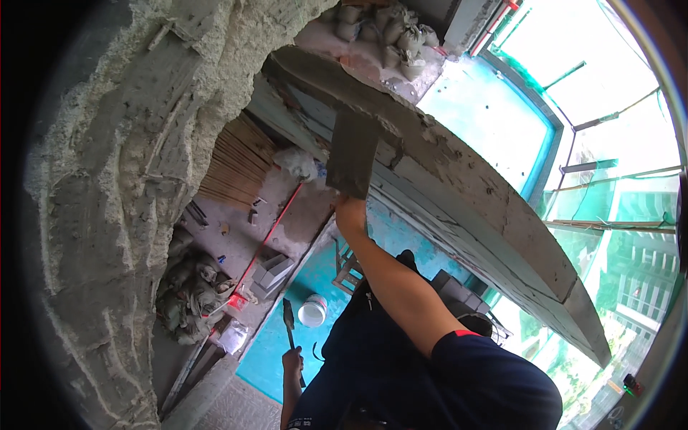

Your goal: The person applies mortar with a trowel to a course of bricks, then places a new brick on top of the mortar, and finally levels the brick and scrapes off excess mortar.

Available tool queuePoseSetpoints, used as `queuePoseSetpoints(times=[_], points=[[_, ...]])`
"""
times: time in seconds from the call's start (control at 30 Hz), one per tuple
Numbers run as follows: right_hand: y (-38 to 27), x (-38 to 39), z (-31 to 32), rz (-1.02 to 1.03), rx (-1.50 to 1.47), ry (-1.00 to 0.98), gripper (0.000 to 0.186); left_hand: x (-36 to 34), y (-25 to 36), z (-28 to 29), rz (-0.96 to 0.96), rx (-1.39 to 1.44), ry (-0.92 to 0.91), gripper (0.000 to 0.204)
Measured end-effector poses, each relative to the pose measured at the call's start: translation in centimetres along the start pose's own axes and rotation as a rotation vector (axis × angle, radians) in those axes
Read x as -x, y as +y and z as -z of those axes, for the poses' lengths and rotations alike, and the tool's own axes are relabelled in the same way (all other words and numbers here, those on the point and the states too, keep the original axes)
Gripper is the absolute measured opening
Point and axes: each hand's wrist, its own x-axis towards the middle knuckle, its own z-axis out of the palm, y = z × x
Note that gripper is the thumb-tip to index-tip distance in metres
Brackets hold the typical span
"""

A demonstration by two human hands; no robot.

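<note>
My right hand [351, 213] is closed round the near end of a flat, rectangular grey block [351, 154], its thumb side at the block's left edge. The block's far end meets the mortar-smeared top of a wall [444, 154], which runs from the upper middle down to the right. Lower down, my left hand [292, 362] grips the shaft of a narrow-bladed trowel [289, 321], long and dark, pointing up and away. The blade's exact shape is hard to make out against the floor.
A rough concrete mass [107, 215] fills the left side. Below are a white bucket [312, 311], grey blocks [272, 275], brown boards [236, 163], a stool-like frame [348, 272] and a heap of sacks [190, 294]. More sacks [405, 36] lie beyond the wall; green netting [631, 193] hangs at the right.
</note>
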Motion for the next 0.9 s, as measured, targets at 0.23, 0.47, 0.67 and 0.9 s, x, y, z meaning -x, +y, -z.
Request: queuePoseSetpoints(times=[0.23,0.47,0.67,0.9], points=[[3.3,8.5,10.8,0.267,0.163,-0.346,0.043,-2.3,-4.5,0.2,-0.271,-0.355,-0.183,0.020],[-11.8,9.3,29.5,-0.014,-0.313,-0.707,0.032,-3.6,-0.7,-2.1,0.106,-0.191,-0.052,0.019],[-18.7,3.5,38.0,-0.031,0.282,-0.316,0.040,-3.9,5.9,-3.3,-0.042,-0.108,-0.087,0.028],[-20.5,-5.9,35.7,-0.473,-0.471,-0.720,0.043,-4.6,8.0,-4.2,-0.150,-0.062,-0.141,0.027]])
